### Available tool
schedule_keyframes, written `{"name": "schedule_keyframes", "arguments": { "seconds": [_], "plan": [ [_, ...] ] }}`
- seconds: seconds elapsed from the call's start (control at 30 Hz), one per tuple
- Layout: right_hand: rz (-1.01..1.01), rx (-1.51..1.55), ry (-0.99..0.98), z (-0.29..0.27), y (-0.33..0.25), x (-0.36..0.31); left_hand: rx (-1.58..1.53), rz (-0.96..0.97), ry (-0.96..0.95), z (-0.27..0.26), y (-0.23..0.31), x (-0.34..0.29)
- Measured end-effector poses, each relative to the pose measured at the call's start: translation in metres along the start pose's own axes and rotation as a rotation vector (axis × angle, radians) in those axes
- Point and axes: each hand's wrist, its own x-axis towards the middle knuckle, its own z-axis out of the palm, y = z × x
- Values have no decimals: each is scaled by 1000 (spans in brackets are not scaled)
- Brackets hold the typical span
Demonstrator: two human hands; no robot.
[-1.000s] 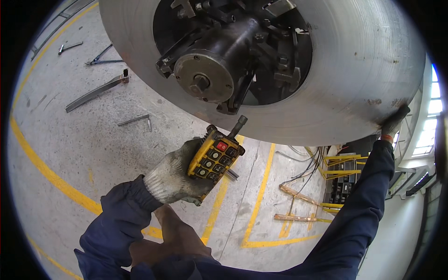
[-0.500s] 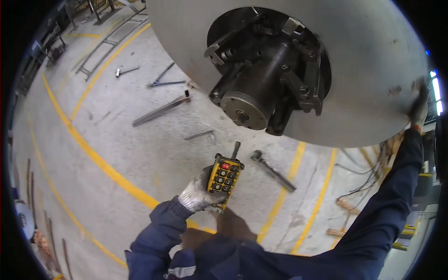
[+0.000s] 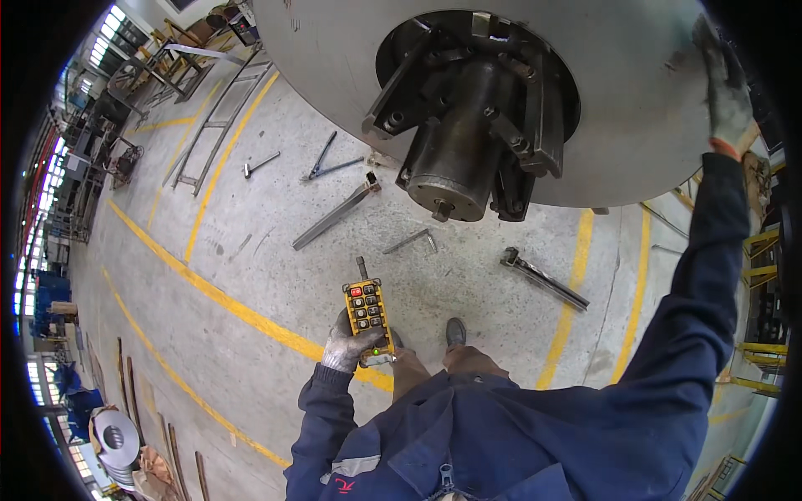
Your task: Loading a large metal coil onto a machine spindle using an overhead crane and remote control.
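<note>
My left hand (image 3: 344, 344), in a grey work glove, is closed round a yellow remote control (image 3: 365, 309) with black buttons, one red button and a stubby black antenna. The thumb lies across its lower buttons, and a small green light glows below it. Up at the right, my gloved right hand (image 3: 725, 92) rests with outstretched fingers against the outer edge of a big grey steel coil (image 3: 639, 125). From the coil's round opening sticks a dark mandrel (image 3: 459, 125) with clamping jaws about it.
On the concrete floor lie a hammer (image 3: 262, 164), long-handled cutters (image 3: 322, 163), a metal channel bar (image 3: 334, 213), a thin angled rod (image 3: 408, 240) and a heavy bar tool (image 3: 545, 278). A ladder-like frame (image 3: 219, 125) lies beyond a yellow line. A small coil (image 3: 115, 436) stands lower left.
The view has shifted, bringing my shoes into sight. My left hand and the remote appear further left; my right hand appears higher along the coil's edge. The left grip is unchanged.
</note>
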Motion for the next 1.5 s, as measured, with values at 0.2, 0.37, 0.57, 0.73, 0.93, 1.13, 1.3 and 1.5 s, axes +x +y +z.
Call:
{"name": "schedule_keyframes", "arguments": {
  "seconds": [0.2,0.37,0.57,0.73,0.93,1.13,1.3,1.5],
  "plan": [
    [-113,109,-630,117,-160,-93,67,3,31,-35,50,9],
    [-159,-202,-411,165,-125,-72,32,18,-112,-20,71,45],
    [-145,-324,-507,162,-144,-59,2,36,-189,-48,87,71],
    [-75,-303,-519,170,-152,-72,36,0,-246,-58,104,79],
    [13,-332,-541,179,-154,-67,34,-20,-245,-55,120,75],
    [30,-359,-559,188,-156,-58,70,29,-215,-48,133,81],
    [22,-411,-622,183,-163,-47,53,63,-208,-35,146,82],
    [-61,-451,-572,185,-169,-41,106,83,-234,-30,149,92]
  ]
}}
